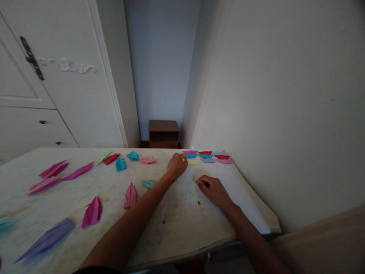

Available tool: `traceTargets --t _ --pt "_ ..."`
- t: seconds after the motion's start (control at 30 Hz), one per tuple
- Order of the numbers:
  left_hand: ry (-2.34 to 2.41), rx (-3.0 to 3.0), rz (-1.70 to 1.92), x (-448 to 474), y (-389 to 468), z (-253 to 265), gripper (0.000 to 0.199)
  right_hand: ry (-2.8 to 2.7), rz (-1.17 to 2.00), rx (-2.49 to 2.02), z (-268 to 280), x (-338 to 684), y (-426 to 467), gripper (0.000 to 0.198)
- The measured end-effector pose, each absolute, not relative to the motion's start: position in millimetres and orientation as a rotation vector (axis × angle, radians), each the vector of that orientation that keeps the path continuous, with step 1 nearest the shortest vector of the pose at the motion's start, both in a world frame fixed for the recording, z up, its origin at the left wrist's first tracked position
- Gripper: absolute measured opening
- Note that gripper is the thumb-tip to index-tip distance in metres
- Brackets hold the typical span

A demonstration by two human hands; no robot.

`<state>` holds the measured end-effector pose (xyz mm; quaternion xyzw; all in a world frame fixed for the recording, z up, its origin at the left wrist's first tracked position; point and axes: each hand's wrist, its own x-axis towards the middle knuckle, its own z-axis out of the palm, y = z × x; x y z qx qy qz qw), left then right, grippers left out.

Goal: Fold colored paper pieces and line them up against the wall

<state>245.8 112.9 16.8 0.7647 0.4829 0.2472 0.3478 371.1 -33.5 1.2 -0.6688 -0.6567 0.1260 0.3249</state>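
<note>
Small folded paper boats stand in short rows at the table's far right. Among them are a yellow paper boat (pixel 193 162), a blue paper boat (pixel 190 156), a lavender one (pixel 208 160), a pink one (pixel 225 161) and a red one (pixel 222 156). My left hand (pixel 177 166) is closed at the left end of these rows, beside the yellow boat; whatever its fingertips hold is hidden. Closer to me, my right hand (pixel 213 190) hovers low over the table with thumb and fingers curled together, and nothing shows in them.
Folded paper pieces lie scattered across the left of the table (pixel 176 232), including a purple one (pixel 48 238), a magenta one (pixel 92 213) and a pink one (pixel 130 196). A wall (pixel 273 114) borders the right side. White cabinets (pixel 71 102) and a brown stand (pixel 164 125) are behind.
</note>
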Motion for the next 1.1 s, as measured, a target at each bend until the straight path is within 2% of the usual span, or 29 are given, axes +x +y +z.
traceTargets --t 0.23,1.1 --pt "1.122 2.676 0.395 247 100 14 0.028 -1.785 0.311 -1.817 2 368 -35 0.03" --pt "1.157 2.675 0.491 257 108 14 0.034 -1.85 0.299 -1.821 -1 370 -35 0.031"
